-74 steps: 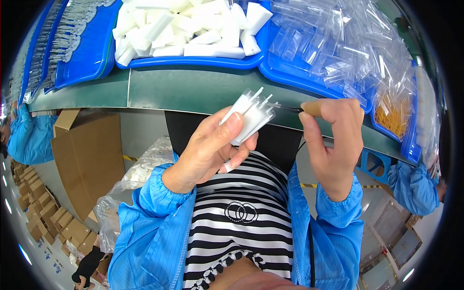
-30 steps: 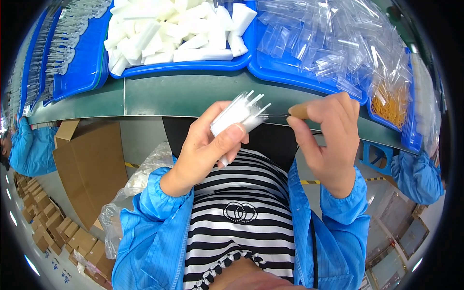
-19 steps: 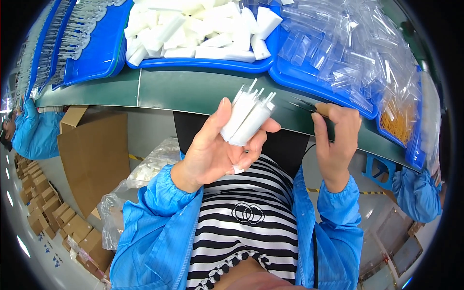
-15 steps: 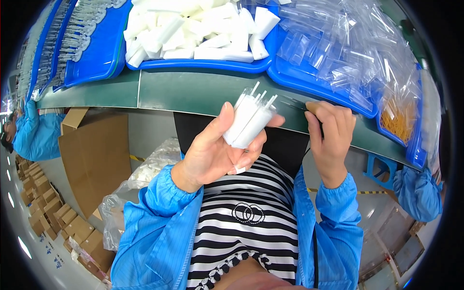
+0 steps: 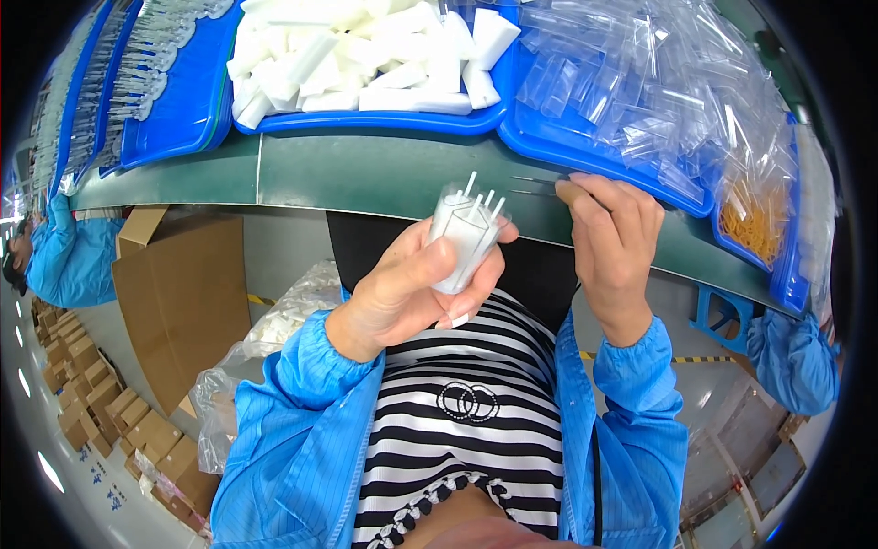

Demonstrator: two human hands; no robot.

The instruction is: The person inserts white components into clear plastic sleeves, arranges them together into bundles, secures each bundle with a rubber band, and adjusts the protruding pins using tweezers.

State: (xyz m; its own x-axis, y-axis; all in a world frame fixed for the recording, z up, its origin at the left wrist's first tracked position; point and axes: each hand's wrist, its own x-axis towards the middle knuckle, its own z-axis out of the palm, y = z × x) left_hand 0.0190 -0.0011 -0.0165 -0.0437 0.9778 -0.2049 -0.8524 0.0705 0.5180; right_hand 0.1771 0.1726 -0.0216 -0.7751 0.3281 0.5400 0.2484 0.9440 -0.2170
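My left hand (image 5: 412, 284) is closed around a clear plastic sleeve (image 5: 464, 240) packed with white foam pieces. Several thin white sticks (image 5: 494, 203) poke out of its upper end, which tilts slightly to the right. A piece of white tape or bandage wraps one fingertip of this hand. Off to the right, my right hand (image 5: 615, 240) pinches a pair of dark tweezers (image 5: 540, 186). Their two tips are apart and point left, over the green table edge, a short way from the sleeve. Nothing shows between the tips.
Across the green table (image 5: 357, 171) stand a blue tray of white foam blocks (image 5: 366, 78), one of clear plastic sleeves (image 5: 631, 91) and a small one of orange strands (image 5: 754, 224). At left are a blue tray (image 5: 174, 133) and a cardboard box (image 5: 183, 302). People in blue sleeves sit on both sides.
The filled sleeve has turned more upright and moved slightly down, with my left thumb now across its side. My right hand has shifted slightly left, bringing the tweezers nearer to level.
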